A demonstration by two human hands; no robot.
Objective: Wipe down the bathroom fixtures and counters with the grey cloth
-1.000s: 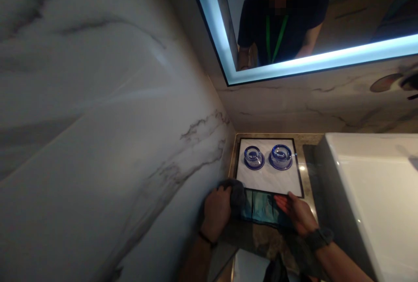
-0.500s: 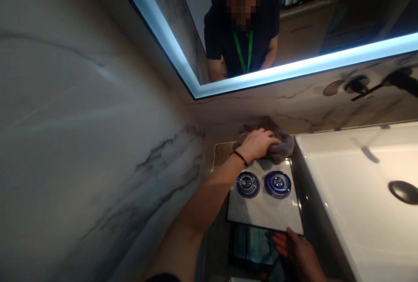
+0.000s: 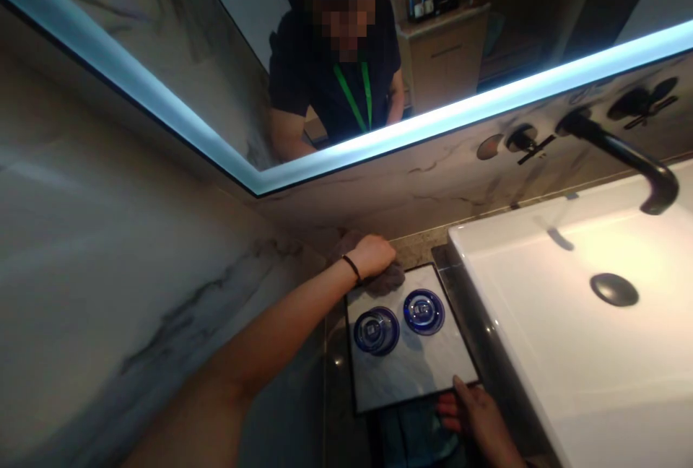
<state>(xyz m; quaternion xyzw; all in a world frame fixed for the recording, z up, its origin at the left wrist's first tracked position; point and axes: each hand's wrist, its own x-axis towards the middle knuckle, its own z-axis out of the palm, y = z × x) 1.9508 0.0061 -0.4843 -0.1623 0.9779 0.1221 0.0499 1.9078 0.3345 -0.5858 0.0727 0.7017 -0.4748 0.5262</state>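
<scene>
My left hand (image 3: 372, 256) reaches to the back corner of the counter and presses a grey cloth (image 3: 385, 279) against the stone, fingers closed over it. Just in front lies a white tray (image 3: 411, 374) with a black rim, carrying two upside-down blue-rimmed glasses (image 3: 377, 329) (image 3: 424, 311). My right hand (image 3: 470, 416) holds the tray's near right edge, thumb on top and fingers curled under it. A teal folded cloth (image 3: 416, 435) shows beneath the tray's front edge.
A white basin (image 3: 546, 352) with a dark drain (image 3: 613, 289) fills the right side. A black wall tap (image 3: 622, 154) juts over it. A lit mirror (image 3: 379, 42) shows a person in a dark shirt. A marble wall (image 3: 108, 237) stands at the left.
My left hand has slid the grey cloth leftwards along the back of the counter into the corner. The view has swung right, showing more basin. My right hand stays on the tray edge.
</scene>
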